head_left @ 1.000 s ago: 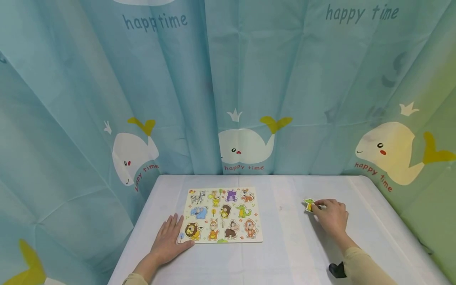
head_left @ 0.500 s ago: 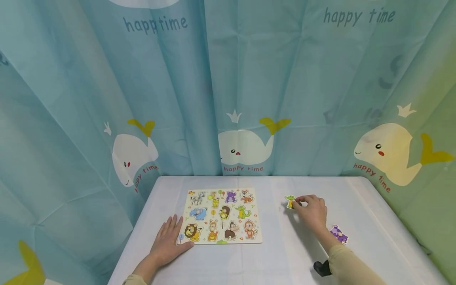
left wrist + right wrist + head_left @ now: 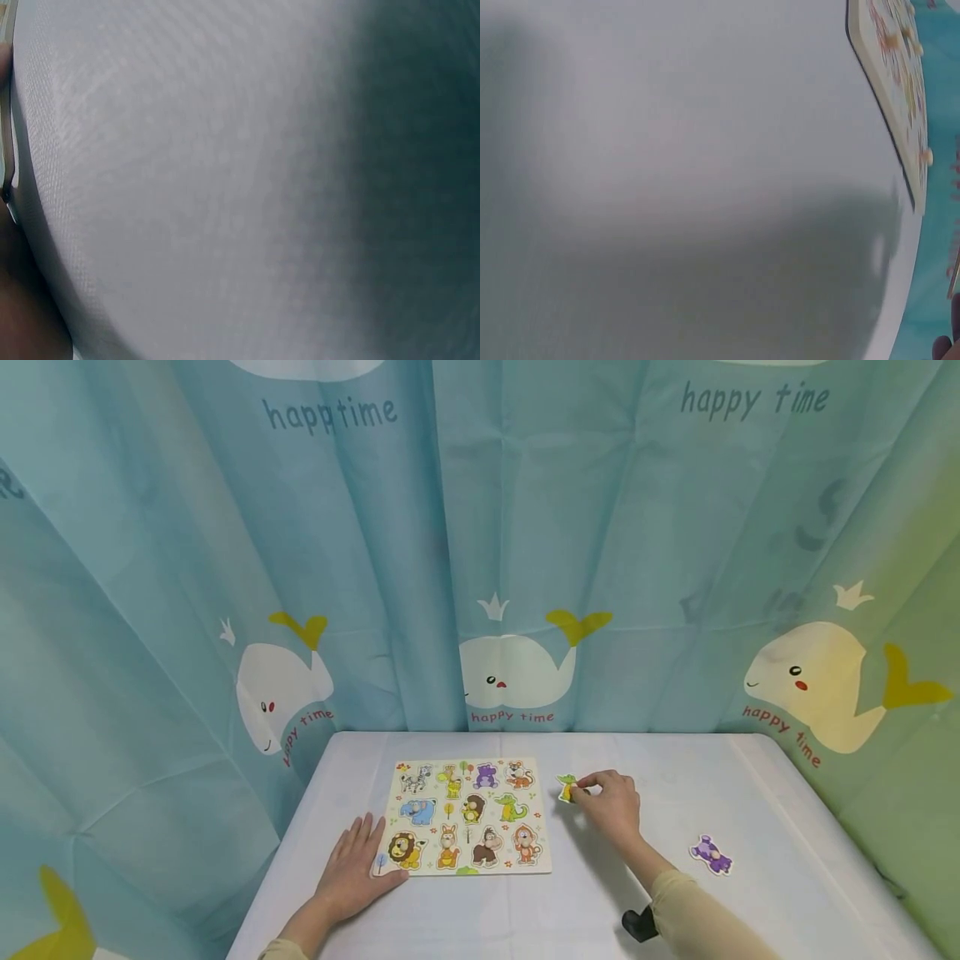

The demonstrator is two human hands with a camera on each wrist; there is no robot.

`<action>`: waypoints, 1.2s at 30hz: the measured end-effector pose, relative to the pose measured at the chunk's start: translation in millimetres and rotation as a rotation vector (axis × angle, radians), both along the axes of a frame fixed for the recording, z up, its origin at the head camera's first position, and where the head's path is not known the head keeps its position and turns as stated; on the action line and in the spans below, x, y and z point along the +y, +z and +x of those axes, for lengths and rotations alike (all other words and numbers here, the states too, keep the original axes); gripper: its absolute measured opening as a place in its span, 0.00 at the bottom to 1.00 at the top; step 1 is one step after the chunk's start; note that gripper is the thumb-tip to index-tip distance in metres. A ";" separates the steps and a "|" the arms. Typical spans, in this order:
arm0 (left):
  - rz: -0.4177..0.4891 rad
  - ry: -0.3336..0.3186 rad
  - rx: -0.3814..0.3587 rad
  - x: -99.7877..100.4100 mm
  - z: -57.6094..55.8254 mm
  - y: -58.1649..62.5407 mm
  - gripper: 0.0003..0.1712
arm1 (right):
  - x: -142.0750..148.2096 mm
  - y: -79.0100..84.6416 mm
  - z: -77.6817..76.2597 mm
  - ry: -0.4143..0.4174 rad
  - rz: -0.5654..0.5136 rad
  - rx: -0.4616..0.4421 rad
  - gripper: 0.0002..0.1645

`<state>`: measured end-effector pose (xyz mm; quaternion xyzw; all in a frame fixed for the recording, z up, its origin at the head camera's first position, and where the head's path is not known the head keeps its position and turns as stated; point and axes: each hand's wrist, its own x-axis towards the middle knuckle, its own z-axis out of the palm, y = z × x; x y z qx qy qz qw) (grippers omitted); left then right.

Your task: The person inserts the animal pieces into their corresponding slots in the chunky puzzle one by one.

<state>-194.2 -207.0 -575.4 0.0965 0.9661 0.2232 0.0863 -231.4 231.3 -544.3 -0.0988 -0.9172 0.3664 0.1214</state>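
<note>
A white puzzle board [image 3: 468, 865] printed with several animals lies on the table, left of its middle. My left hand [image 3: 351, 867] rests flat at the board's left edge, fingers spread and thumb on the lower left corner. Just right of the board, my right hand [image 3: 613, 808] pinches a green crocodile puzzle piece [image 3: 567, 788] between thumb and fingers, above the table. A purple hippo puzzle piece [image 3: 711, 855] lies to the right of that arm. In the right wrist view, small knobs stand up from the board [image 3: 889, 112], and only fingertips of the right hand show at the edge.
The white table [image 3: 585, 893] ends at a blue curtain [image 3: 517, 527] printed with whales. A black object, perhaps part of the wrist camera mount [image 3: 639, 924], sits beside the right sleeve. The left wrist view holds mostly white tablecloth [image 3: 187, 165].
My right hand has carried the crocodile piece left, close to the board's right edge. The hippo piece, formerly hidden behind the right arm, is uncovered. My left hand stays where it was.
</note>
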 end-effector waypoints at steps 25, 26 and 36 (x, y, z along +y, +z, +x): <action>0.091 0.009 -0.033 1.5 -4.2 0.6 0.66 | -79.9 -16.1 -5.1 0.158 0.068 -0.013 0.06; 0.086 0.014 -0.039 1.1 -4.9 -0.4 0.67 | -80.9 -16.2 -4.9 0.159 0.073 -0.008 0.06; 0.103 0.026 0.000 -1.1 -3.7 -6.7 0.67 | -88.0 -17.2 -5.7 0.159 0.105 0.001 0.06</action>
